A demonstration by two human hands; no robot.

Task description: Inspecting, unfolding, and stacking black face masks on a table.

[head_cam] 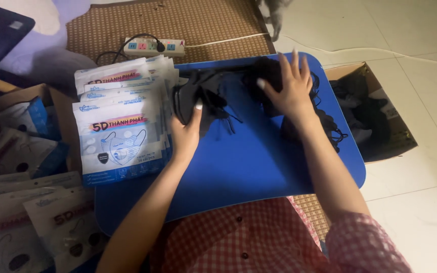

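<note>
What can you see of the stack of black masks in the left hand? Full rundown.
The stack of black face masks is a thin bundle of folded, soft, matte, fabric-like pieces with thin ear loops trailing toward the lower right. It lies on the blue lap table, near its far left part, beside the stack of printed mask packets. The left hand pinches its near edge, thumb on top. The right hand rests on a separate black pile.

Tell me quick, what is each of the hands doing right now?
Left hand: closed on a stack of black masks.
Right hand: open, fingers spread, resting flat on a pile of black masks.
</note>
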